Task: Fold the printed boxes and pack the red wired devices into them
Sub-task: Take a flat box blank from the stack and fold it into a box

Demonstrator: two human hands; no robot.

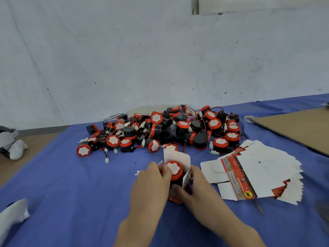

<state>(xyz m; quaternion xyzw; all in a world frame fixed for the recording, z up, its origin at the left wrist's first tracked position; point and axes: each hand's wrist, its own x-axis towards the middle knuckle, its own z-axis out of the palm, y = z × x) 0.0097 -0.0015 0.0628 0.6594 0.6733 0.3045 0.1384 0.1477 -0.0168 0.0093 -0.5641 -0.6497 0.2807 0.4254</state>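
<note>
Seating the red wired device point(173, 169) in the printed box point(178, 156), my left hand point(151, 182) pinches it; my right hand point(201, 186) grips the box steady.

The tabletop point(71, 175) is covered in matt blue cloth, lightly creased. At twelve o'clock, the devices point(160, 129) are smooth red and black plastic with thin wires. At three o'clock, the flat boxes point(263, 168) are thin white card, partly printed. At two o'clock lies matt brown cardboard point(299, 125).

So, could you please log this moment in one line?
device partly in box | left hand grips device | right hand grips box | flap open
</note>
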